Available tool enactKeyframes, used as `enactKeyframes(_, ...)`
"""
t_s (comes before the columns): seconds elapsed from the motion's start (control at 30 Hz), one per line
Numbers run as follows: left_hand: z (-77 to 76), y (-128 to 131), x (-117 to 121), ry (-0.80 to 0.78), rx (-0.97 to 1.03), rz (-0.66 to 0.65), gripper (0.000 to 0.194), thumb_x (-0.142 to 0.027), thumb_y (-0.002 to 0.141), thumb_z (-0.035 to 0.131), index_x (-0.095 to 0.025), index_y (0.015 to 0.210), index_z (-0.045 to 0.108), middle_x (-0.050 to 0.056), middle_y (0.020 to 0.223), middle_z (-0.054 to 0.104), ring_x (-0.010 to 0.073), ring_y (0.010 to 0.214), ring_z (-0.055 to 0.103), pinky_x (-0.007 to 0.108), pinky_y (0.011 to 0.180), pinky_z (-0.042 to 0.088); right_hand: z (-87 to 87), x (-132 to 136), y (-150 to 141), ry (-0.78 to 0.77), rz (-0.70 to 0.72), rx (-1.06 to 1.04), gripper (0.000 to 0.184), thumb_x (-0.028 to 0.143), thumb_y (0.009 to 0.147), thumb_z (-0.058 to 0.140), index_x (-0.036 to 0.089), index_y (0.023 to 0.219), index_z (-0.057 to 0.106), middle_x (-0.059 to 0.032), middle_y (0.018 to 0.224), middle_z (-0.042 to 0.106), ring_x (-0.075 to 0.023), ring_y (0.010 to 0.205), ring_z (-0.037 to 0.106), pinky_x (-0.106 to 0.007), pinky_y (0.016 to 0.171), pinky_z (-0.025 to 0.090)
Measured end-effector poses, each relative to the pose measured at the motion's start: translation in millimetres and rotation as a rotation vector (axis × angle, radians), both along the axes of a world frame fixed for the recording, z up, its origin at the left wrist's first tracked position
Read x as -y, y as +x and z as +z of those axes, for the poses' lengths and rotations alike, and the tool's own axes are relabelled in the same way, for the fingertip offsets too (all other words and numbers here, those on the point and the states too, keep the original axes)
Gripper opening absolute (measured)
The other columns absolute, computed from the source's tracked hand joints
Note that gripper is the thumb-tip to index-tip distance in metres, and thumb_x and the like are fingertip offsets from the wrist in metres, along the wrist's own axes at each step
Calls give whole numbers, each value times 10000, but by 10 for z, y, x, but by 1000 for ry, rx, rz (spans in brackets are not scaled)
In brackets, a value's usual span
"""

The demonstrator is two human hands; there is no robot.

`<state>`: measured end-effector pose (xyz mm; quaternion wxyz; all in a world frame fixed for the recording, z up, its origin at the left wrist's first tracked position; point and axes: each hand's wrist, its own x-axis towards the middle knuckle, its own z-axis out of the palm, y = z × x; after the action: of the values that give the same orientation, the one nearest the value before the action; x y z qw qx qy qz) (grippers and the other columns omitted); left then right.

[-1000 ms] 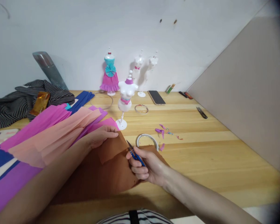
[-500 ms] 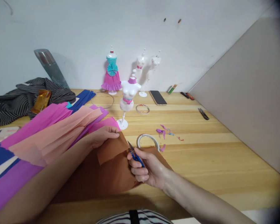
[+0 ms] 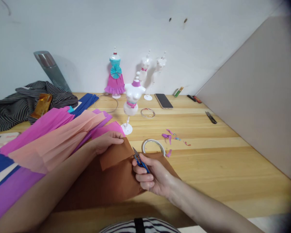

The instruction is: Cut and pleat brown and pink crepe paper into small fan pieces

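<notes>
Just left of the frame's centre, the left hand pinches the upper edge of a thin, matte brown sheet, which spreads across the lower centre. The right hand curls around small blue-handled metal snips, their tips pointing up-left. A white armless plastic mannequin stands upright on the pale wooden counter, above the hands.

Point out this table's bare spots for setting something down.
The largest bare patch lies between the scraps, the black tool and the right forearm. A smaller one lies between the phone and the scraps. The left is crowded with coloured sheets and striped cloth; the brown sheet, left hand and right hand fill the front middle.
</notes>
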<state>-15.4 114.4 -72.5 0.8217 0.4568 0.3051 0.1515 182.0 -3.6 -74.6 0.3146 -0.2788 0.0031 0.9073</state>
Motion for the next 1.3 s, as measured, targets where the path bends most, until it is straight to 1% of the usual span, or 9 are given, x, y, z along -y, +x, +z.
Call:
enactKeyframes(0.1, -30, -8, -9, 8, 9, -3, 199, -278, 731, 708, -96, 790, 652, 45, 721, 675, 100, 591, 583, 185, 560, 404, -13, -5, 6, 14, -2, -12, 332, 372, 931, 422, 114, 783, 570, 67, 528, 331, -20, 364, 204, -130, 339, 126)
enactKeyframes(0.23, -23, -12, -7, 12, 0, -34, 227, -290, 742, 698, -87, 840, 668, 67, 759, 685, 115, 616, 597, 200, 582, 420, -29, -2, 8, 25, -8, -12, 296, 362, 915, 459, 119, 779, 561, 70, 530, 329, -18, 363, 198, -130, 338, 124)
enactKeyframes(0.47, -1, 8, -4, -1, 3, -16, 213, -294, 723, 713, -98, 795, 670, 57, 735, 687, 112, 606, 597, 194, 575, 413, -37, 11, -11, 32, -32, -3, 252, 317, 900, 484, 138, 729, 531, 76, 521, 309, -19, 356, 174, -132, 332, 110)
enactKeyframes(0.57, -17, 8, -13, 8, -2, -18, 210, -297, 728, 708, -100, 790, 667, 58, 732, 685, 112, 600, 591, 197, 568, 405, -28, 14, -13, 23, -35, 6, 270, 314, 913, 457, 135, 727, 533, 74, 520, 309, -18, 353, 182, -132, 333, 109)
enactKeyframes(0.67, -21, 3, -18, 9, -8, -18, 215, -294, 727, 707, -96, 800, 668, 62, 738, 688, 114, 602, 593, 200, 572, 409, -6, 9, 1, 5, 0, 4, 307, 345, 926, 427, 127, 747, 548, 69, 524, 323, -19, 355, 204, -130, 338, 119)
enactKeyframes(0.9, 31, 2, 6, -20, -19, 5, 232, -284, 675, 748, -83, 758, 669, 55, 697, 685, 107, 573, 589, 188, 552, 413, 26, -12, 26, -25, 62, -22, 346, 384, 932, 416, 118, 759, 554, 69, 527, 323, -19, 363, 198, -129, 347, 111)
enactKeyframes(1.07, 31, 6, 5, -30, -12, 20, 235, -268, 659, 758, -81, 774, 675, 65, 722, 696, 121, 600, 607, 195, 567, 430, 26, -6, 34, -29, 67, -37, 360, 386, 941, 396, 111, 777, 563, 71, 526, 320, -18, 364, 197, -125, 347, 120)
enactKeyframes(1.2, 33, 7, 3, -34, -19, 15, 224, -264, 658, 759, -85, 755, 667, 52, 690, 684, 107, 571, 588, 185, 543, 410, 19, -33, 26, -32, 59, -35, 380, 383, 950, 371, 110, 769, 564, 69, 521, 322, -20, 362, 196, -124, 341, 121)
enactKeyframes(1.3, 33, 4, 8, -33, -20, 11, 222, -270, 656, 760, -96, 750, 660, 46, 699, 683, 110, 583, 588, 194, 564, 415, 16, -76, 5, -42, 47, -42, 398, 386, 956, 356, 106, 766, 565, 69, 517, 324, -20, 361, 194, -122, 337, 120)
